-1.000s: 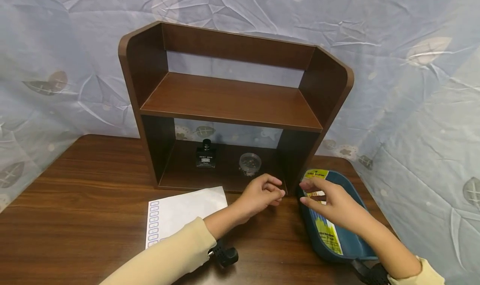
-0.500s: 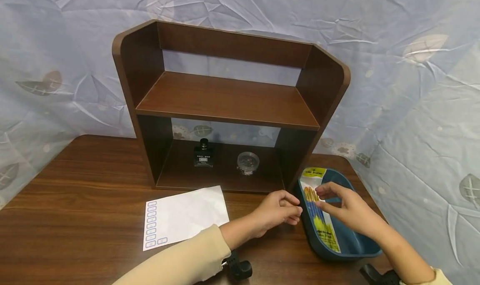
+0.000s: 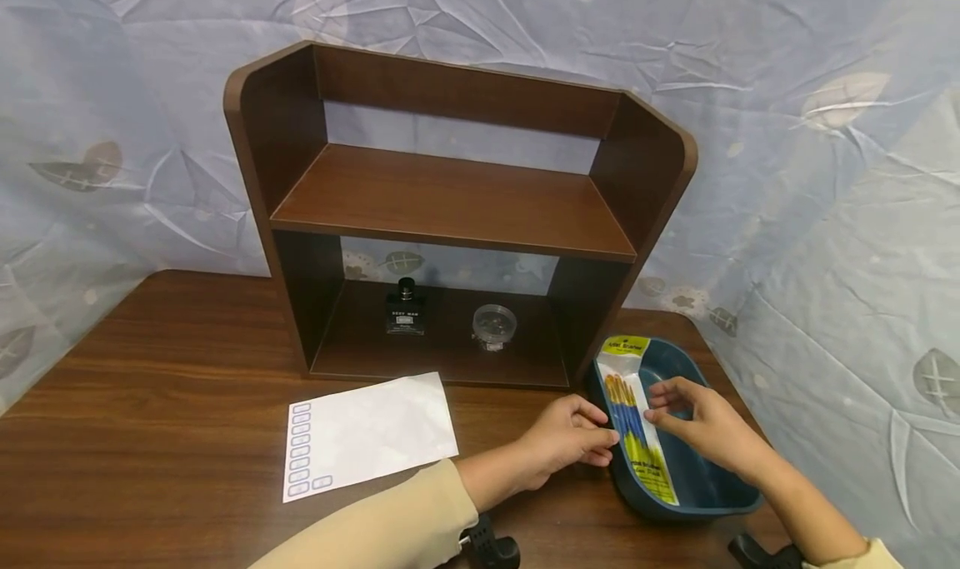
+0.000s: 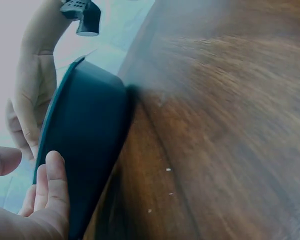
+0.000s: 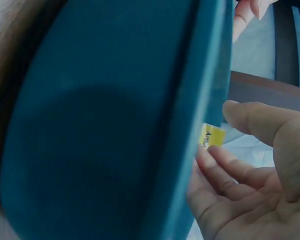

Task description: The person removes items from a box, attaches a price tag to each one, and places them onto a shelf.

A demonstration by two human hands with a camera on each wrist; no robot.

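A dark teal plastic bin (image 3: 693, 473) sits on the table at the right. Inside it, along the left side, lies a flat pack of artist brushes (image 3: 628, 406) with yellow-green ends. My left hand (image 3: 566, 442) is at the bin's left side; in the left wrist view its fingers (image 4: 56, 177) lie against or close to the outer wall, thumb apart. My right hand (image 3: 708, 427) hovers over the bin, fingertips beside the pack's right edge, with a gap between thumb and fingers. The right wrist view shows only the pack's yellow label (image 5: 215, 135); whether the fingers touch it I cannot tell.
A brown two-tier shelf (image 3: 450, 198) stands behind. Its lower level holds a black perfume bottle (image 3: 405, 311) and a small clear round container (image 3: 494, 325). White paper (image 3: 375, 431) with blue-outlined labels lies in front. Patterned cloth (image 3: 840, 219) hangs round the table.
My left hand has moved right and down to the bin's left side. The right hand has shifted right and down, uncovering the brushes. The view has shifted slightly.
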